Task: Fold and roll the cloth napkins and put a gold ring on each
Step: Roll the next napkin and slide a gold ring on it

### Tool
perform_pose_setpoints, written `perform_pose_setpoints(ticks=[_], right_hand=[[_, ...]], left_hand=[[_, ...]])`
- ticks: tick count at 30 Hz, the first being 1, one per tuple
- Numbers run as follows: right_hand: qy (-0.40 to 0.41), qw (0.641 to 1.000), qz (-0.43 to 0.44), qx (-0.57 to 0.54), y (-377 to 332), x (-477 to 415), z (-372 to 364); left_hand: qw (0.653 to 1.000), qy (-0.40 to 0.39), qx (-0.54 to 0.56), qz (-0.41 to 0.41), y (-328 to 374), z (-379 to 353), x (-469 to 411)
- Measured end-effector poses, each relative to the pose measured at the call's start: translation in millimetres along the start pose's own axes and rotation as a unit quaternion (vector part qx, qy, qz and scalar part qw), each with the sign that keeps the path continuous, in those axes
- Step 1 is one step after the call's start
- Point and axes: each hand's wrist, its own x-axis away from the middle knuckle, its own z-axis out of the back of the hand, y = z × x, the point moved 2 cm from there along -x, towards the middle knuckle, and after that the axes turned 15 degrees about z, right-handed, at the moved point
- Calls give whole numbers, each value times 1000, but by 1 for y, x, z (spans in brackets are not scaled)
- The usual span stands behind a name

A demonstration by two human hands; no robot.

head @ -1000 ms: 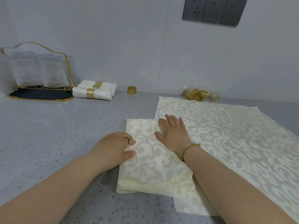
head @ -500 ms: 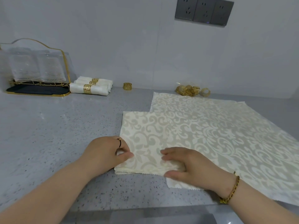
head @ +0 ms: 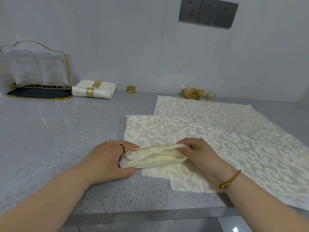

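Lifted since half a second ago, the near end of the folded napkin now curls off the counter into a loose, flattened roll, where it lay flat before. Both hands have closed on it, and the right hand has shifted up and inward from the napkin's near right corner.

Close to the counter's front edge, the left hand holds the left end of the roll. Its thumb lies under the cloth and its fingers are curled over the top. A dark finger ring shows on one finger. The right hand pinches the right end, fingers bent around the layered edge, with a gold beaded bracelet on the wrist. The pinked near edge of a lower layer sticks out flat beneath the roll, and the unrolled part lies flat beyond the hands.

Under and to the right of it, a spread napkin in the same cream scroll pattern covers the right side of the counter and reaches towards the back edge.

Along the back edge, against the wall, a heap of gold rings sits just beyond the spread napkin's far edge. A single gold ring stands apart to its left. Further left, three rolled napkins, each banded with a gold ring, lie side by side. They touch a gold-wire glass rack in the back left corner, which holds upturned clear glasses. Grey wall sockets are mounted high on the wall.
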Motion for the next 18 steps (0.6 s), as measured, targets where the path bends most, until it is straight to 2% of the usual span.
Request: perform_pose_setpoints(ticks=[5, 8, 12, 15, 17, 18], right_hand=[[-32, 999, -16, -22, -5, 5, 3], [-63, 998, 1, 17, -7, 15, 3], [-158, 970, 41, 180, -5, 25, -2], [-121, 959, 91, 241, 0, 24, -5], [-66, 972, 91, 207, 0, 22, -4], [-38, 982, 77, 169, -1, 20, -3]], left_hand=[[997, 61, -17, -41, -14, -7, -4], [998, 53, -30, 33, -17, -10, -6], [993, 49, 29, 99, -14, -8, -9], [984, 66, 89, 138, -15, -9, -9], [978, 56, 133, 151, -16, -6, -8], [976, 26, 149, 155, -16, -3, -9]])
